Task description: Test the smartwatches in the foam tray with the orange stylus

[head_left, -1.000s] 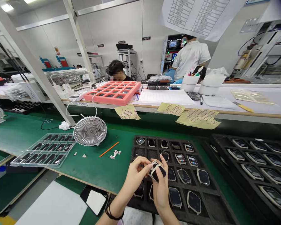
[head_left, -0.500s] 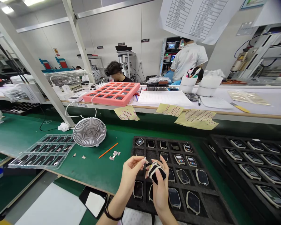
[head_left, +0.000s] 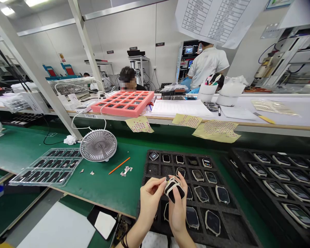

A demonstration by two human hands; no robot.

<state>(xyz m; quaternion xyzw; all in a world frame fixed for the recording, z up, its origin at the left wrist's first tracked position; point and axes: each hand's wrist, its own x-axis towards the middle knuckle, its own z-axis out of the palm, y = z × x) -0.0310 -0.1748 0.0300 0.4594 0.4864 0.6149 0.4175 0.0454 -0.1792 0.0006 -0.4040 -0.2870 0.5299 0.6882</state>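
My right hand point(head_left: 177, 206) grips a watch case point(head_left: 174, 190), silver-rimmed with a dark face, its thumb lying across the front. Pinched at the case's left edge, the fingers of my left hand point(head_left: 153, 193) are closed; whatever is between the fingertips is too small to make out. Both hands are raised over a black foam tray point(head_left: 239, 229) with watch cases in its compartments, among them one with a dark screen point(head_left: 212, 222) to the right of my right hand. A dark band circles my left wrist.
Left of the tray lie an orange stick point(head_left: 119, 165) and small pale pieces point(head_left: 126, 171). Beyond them stand a round fan point(head_left: 98, 145) and a clear tray of black parts point(head_left: 45, 168). Another black tray point(head_left: 270, 203) of watches sits at right. A pink foam tray point(head_left: 142, 108) rests on the shelf.
My left hand has moved right, its fingertips now at the watch case's edge. The case has shifted slightly right and down. Two lit screens in the tray have gone dark.
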